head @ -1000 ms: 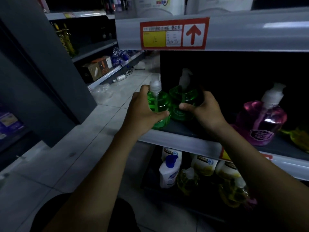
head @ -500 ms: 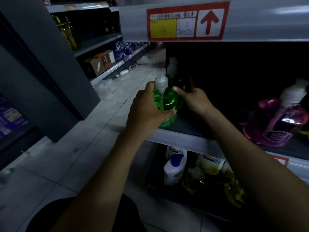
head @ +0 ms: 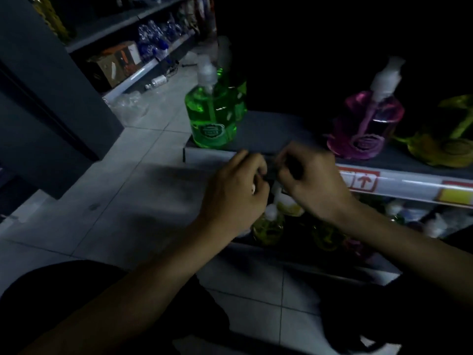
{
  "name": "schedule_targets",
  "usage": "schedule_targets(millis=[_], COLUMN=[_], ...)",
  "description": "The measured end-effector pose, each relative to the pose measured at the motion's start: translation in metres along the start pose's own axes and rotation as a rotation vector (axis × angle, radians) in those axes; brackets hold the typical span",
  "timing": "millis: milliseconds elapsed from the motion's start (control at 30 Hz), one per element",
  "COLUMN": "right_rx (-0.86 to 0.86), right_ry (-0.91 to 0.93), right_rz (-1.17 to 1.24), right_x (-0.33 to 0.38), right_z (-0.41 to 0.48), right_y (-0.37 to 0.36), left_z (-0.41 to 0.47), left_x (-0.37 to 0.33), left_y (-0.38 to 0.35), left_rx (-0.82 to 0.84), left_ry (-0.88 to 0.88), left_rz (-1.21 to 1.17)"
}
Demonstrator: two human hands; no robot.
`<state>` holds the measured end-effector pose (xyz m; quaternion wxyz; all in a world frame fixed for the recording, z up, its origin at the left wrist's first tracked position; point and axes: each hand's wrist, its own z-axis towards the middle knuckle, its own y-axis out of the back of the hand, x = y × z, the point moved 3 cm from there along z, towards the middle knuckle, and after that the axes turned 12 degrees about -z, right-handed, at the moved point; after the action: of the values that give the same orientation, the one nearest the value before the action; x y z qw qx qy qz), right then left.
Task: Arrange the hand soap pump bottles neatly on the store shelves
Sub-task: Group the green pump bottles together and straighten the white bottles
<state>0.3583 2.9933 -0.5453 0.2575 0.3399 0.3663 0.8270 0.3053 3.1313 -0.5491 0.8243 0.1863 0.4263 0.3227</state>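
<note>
At shelf's left end: 2 green bottles [head: 213, 116] upright, 1 behind other, pump nozzle direction unclear in blur; placed, judged done. Left hand [head: 236, 193] and right hand [head: 313, 180] near shelf edge [head: 409, 184], fingers curled, nothing visibly held; grip contents cannot tell. Right: pink bottle [head: 366, 126] upright; yellow bottle [head: 442, 147] tipped, axis unclear. Lower-shelf bottles [head: 268, 224] jumbled, likely left to do.

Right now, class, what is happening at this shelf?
A person is stocking hand soap. Two green pump bottles stand one behind the other at the shelf's left end; a pink bottle and a yellow one stand further right. Both hands, left and right, are loosely curled in front of the shelf edge, touching no bottle. More bottles sit on the shelf below.
</note>
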Motion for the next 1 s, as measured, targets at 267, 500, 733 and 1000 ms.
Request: schedule_targets(millis=[267, 500, 733, 1000], right_rx=[0.687, 0.850, 0.794, 0.727], right_ry=[-0.127, -0.329, -0.296, -0.211], right_rz=[-0.234, 0.050, 0.089, 0.279], right_x=[-0.068, -0.056, -0.051, -0.030], right_z=[-0.092, -0.061, -0.053, -0.078], right_y=[-0.060, -0.113, -0.144, -0.107], left_z=[-0.042, -0.038, -0.037, -0.054], left_x=[0.113, 0.167, 0.153, 0.098], left_y=[-0.055, -0.093, -0.077, -0.009], left_rx=[0.660, 0.359, 0.285, 0.325], left_ry=[0.750, 0.855, 0.650, 0.629], left_rz=[0.384, -0.180, -0.167, -0.470])
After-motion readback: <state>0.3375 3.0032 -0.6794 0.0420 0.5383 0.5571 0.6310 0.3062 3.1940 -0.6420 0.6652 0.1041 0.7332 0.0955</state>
